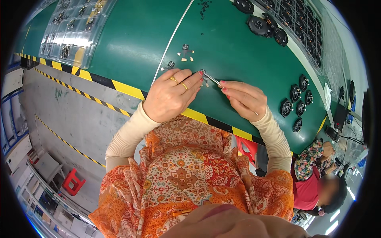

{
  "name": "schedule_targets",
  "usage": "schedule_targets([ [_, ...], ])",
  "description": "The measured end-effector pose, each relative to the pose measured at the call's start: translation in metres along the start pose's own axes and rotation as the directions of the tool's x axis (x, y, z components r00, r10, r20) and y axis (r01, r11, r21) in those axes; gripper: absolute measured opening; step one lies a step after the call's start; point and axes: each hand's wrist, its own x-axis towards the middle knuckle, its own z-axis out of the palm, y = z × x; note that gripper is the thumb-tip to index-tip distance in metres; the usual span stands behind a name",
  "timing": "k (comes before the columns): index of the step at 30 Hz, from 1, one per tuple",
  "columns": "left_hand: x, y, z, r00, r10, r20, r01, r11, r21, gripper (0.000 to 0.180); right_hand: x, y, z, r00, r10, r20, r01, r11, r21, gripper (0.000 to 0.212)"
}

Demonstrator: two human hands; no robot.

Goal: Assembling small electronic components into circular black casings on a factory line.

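Above the green table, my right hand (pixel 247 98) is closed around slim metal tweezers (pixel 212 79), whose tip points up and left. My left hand (pixel 171 94) is closed, its thumb and forefinger pinching a small dark part (pixel 203 71) right at that tip. The fingers cover most of the part, so its kind does not show. A small black component with a thin flexible tail (pixel 185 47) lies just beyond, with little tan pieces (pixel 184 59) around it. Another such black component (pixel 171 64) lies beside the left hand's knuckles.
Clear plastic trays (pixel 73 33) with small parts stand at the far left. Tiny black squares (pixel 203 10) are scattered at the back. Round black housings (pixel 258 25) lie back right, and several round black units (pixel 295 93) sit right. A person in red (pixel 307 188) works nearby.
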Motion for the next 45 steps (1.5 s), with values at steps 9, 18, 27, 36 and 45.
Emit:
schedule_targets([
  [9, 0.001, -0.0043, -0.0022, 1.0, 0.016, 0.018, -0.015, 0.999, -0.045, 0.024, 0.0018, -0.0005, -0.0028, 0.998, 0.054, 0.01, -0.055, 0.997, 0.051, 0.029],
  [18, 0.0021, -0.0027, -0.0043, 0.999, 0.001, 0.048, 0.001, 1.0, -0.031, 0.027, -0.0008, 0.0009, -0.0027, 0.992, 0.125, -0.018, -0.122, 0.986, 0.114, 0.026],
  [27, 0.0027, -0.0025, -0.0037, 1.0, 0.003, 0.03, -0.002, 0.999, -0.046, 0.028, 0.0016, -0.0014, -0.003, 0.988, 0.152, -0.002, -0.151, 0.984, 0.093, 0.028],
  [36, 0.0063, -0.0079, -0.007, 1.0, 0.008, 0.026, -0.005, 0.994, -0.106, 0.024, 0.0003, 0.0002, -0.0045, 0.975, 0.224, 0.002, -0.22, 0.957, 0.191, 0.023],
  [45, 0.0052, -0.0042, -0.0047, 0.999, 0.046, 0.028, -0.046, 0.999, -0.019, 0.027, -0.0004, 0.0042, -0.0027, 0.959, 0.282, -0.042, -0.265, 0.936, 0.233, 0.017],
])
